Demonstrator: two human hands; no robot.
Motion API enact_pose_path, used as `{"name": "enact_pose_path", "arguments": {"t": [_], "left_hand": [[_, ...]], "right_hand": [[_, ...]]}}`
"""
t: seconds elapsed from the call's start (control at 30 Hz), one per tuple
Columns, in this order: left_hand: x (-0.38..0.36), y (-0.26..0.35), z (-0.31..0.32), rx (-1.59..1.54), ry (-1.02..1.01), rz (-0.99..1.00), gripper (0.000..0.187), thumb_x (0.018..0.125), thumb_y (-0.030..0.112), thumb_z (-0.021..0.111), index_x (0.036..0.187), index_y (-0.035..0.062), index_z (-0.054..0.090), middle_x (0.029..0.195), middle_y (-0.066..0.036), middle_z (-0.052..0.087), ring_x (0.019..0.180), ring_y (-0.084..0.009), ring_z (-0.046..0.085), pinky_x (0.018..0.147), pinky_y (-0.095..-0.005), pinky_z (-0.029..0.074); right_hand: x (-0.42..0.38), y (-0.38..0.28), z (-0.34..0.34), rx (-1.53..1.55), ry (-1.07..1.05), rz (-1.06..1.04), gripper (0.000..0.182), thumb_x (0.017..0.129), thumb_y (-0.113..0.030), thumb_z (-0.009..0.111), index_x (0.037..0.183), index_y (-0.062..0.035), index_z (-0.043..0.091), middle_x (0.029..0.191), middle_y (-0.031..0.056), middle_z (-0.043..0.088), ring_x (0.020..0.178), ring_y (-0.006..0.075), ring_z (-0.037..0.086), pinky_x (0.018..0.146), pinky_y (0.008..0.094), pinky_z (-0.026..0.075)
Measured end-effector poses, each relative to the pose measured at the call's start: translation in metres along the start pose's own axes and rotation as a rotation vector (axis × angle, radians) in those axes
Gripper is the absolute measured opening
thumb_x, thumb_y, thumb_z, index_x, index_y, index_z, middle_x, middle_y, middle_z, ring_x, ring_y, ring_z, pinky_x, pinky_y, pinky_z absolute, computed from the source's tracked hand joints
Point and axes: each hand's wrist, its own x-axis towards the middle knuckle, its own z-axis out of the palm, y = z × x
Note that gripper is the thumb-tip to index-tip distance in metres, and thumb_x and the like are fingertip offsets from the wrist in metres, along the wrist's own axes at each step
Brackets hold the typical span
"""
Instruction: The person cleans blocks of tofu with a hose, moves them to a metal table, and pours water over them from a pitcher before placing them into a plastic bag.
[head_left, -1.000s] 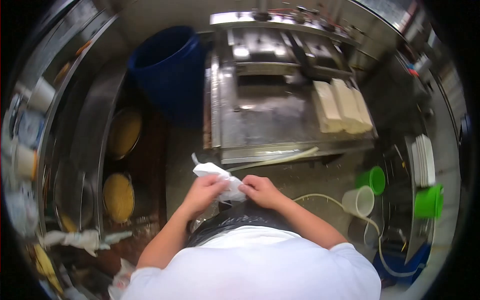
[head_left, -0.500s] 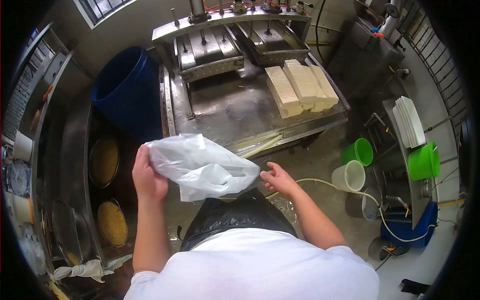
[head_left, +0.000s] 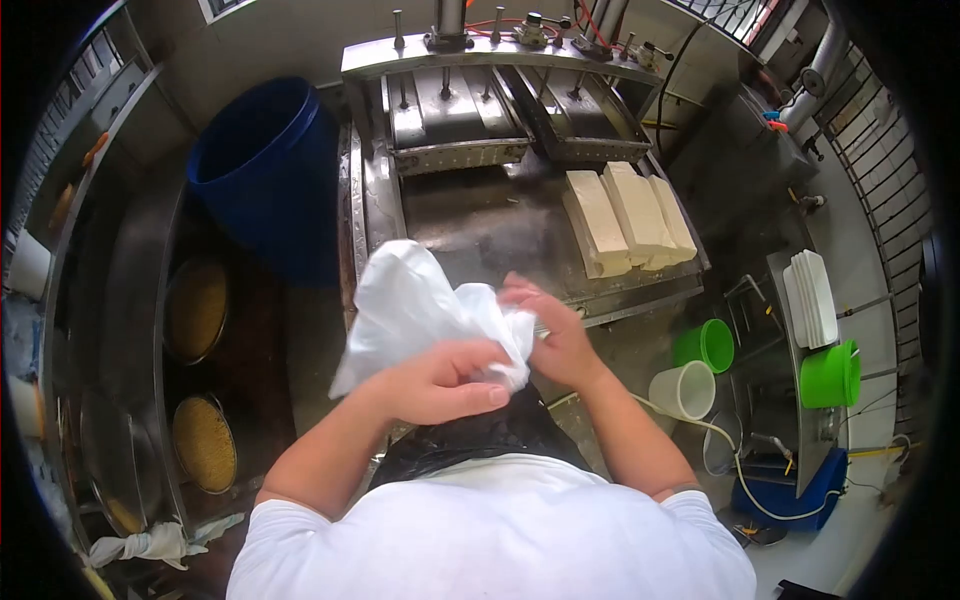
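Note:
A white plastic bag [head_left: 400,310] is bunched up in front of my body, its loose end spreading up and to the left. My left hand [head_left: 445,380] lies across its near side, fingers curled and thumb stretched along below, with bag film between them. At the gathered right end, my right hand [head_left: 548,335] grips the film; its fingertips are somewhat blurred. Beyond the bag, several long pale blocks that look like tofu [head_left: 635,220] lie side by side on the metal table [head_left: 470,220].
A press frame [head_left: 500,55] with metal trays stands at the table's back. To the left are a big blue barrel [head_left: 265,190] and round pans of yellowish stuff [head_left: 205,445]. Right of me stand a white bucket [head_left: 683,390], a green bucket [head_left: 705,347] and a hose [head_left: 740,470] on the floor.
My left hand has moved right from the bag's left end to its gathered end. My right hand, earlier apart from the bag, now holds it. The view has shifted slightly.

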Motion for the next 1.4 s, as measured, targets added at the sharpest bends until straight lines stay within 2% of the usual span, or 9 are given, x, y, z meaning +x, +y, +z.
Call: {"name": "enact_pose_path", "arguments": {"t": [0.23,0.4,0.53,0.73,0.9,1.03,1.2,1.27,1.4], "left_hand": [[-0.036,-0.099,-0.117,1.572,1.07,-0.05,0.053,0.088,0.025,0.085,0.131,0.0042,0.062,0.107,-0.019,0.064,0.096,-0.0418,0.064,0.088,-0.054,0.053],[-0.055,-0.163,-0.117,0.185,1.074,-0.681,0.024,0.094,0.018,0.071,0.106,-0.0032,0.073,0.1,-0.024,0.074,0.103,-0.042,0.073,0.089,-0.0512,0.055],[-0.049,-0.169,-0.126,0.279,1.158,-0.398,0.019,0.097,0.014,0.07,0.108,0.0005,0.076,0.096,-0.012,0.078,0.094,-0.02,0.071,0.086,-0.0361,0.056],[0.018,-0.008,-0.084,1.109,1.496,0.33,0.033,0.095,0.019,0.078,0.121,0.0022,0.066,0.105,-0.011,0.071,0.093,-0.026,0.069,0.082,-0.04,0.056],[0.033,-0.121,-0.085,1.466,0.968,-0.311,0.051,0.08,0.0,0.065,0.13,0.004,0.06,0.106,-0.02,0.06,0.095,-0.041,0.064,0.083,-0.0532,0.054],[0.007,-0.172,-0.058,1.366,1.16,-0.538,0.049,0.086,0.002,0.065,0.135,0.0046,0.061,0.117,-0.022,0.062,0.102,-0.0436,0.066,0.086,-0.0544,0.057],[0.014,-0.208,-0.068,0.527,1.678,-0.617,0.033,0.097,0.007,0.061,0.13,0.002,0.063,0.115,-0.022,0.071,0.101,-0.0388,0.073,0.087,-0.0517,0.061],[0.04,-0.188,-0.073,-0.642,1.553,-0.1,0.026,0.102,0.007,0.056,0.125,0.0005,0.066,0.111,-0.017,0.075,0.099,-0.0321,0.075,0.089,-0.0482,0.062],[0.065,-0.124,-0.059,0.289,1.048,-0.458,0.031,0.099,0.011,0.065,0.128,0.0007,0.067,0.112,-0.013,0.074,0.105,-0.0266,0.072,0.095,-0.0403,0.059]], "right_hand": [[-0.009,0.027,-0.029,0.368,-0.055,0.701,0.015,0.091,-0.009,0.07,0.102,-0.0064,0.061,0.086,0.006,0.06,0.079,0.0144,0.056,0.074,0.0321,0.049],[-0.002,0.016,-0.019,0.055,-0.382,0.654,0.049,0.083,-0.033,0.089,0.12,-0.0058,0.07,0.107,0.0185,0.075,0.099,0.0308,0.074,0.09,0.0425,0.057],[0.007,0.047,-0.008,-0.086,-0.667,0.417,0.041,0.084,-0.025,0.086,0.12,-0.0086,0.076,0.112,0.0204,0.076,0.106,0.039,0.073,0.095,0.0459,0.058],[0.085,0.079,-0.049,-0.141,0.534,-0.033,0.037,0.094,-0.008,0.064,0.13,0.0001,0.065,0.111,0.0192,0.07,0.1,0.0375,0.069,0.09,0.0433,0.057],[0.038,0.136,-0.06,-0.524,-0.563,0.147,0.058,0.094,-0.042,0.076,0.139,-0.0069,0.064,0.116,0.0246,0.071,0.108,0.0468,0.069,0.088,0.0528,0.057],[-0.031,0.178,-0.063,-0.327,-0.968,0.372,0.046,0.089,-0.034,0.078,0.127,-0.0084,0.073,0.115,0.024,0.073,0.116,0.0429,0.07,0.092,0.0487,0.056],[-0.021,0.182,-0.064,-0.063,-0.529,0.493,0.017,0.087,-0.012,0.072,0.1,-0.006,0.079,0.102,0.0193,0.07,0.102,0.0386,0.069,0.089,0.0444,0.055],[-0.01,0.19,-0.056,-0.019,-0.268,0.198,0.019,0.083,-0.003,0.071,0.101,-0.0008,0.076,0.118,0.0201,0.063,0.111,0.0407,0.062,0.096,0.0441,0.052],[0.021,0.199,-0.048,0.612,0.179,0.739,0.042,0.091,0.005,0.062,0.133,-0.0024,0.064,0.132,0.0131,0.066,0.121,0.0289,0.065,0.11,0.0416,0.05]]}}
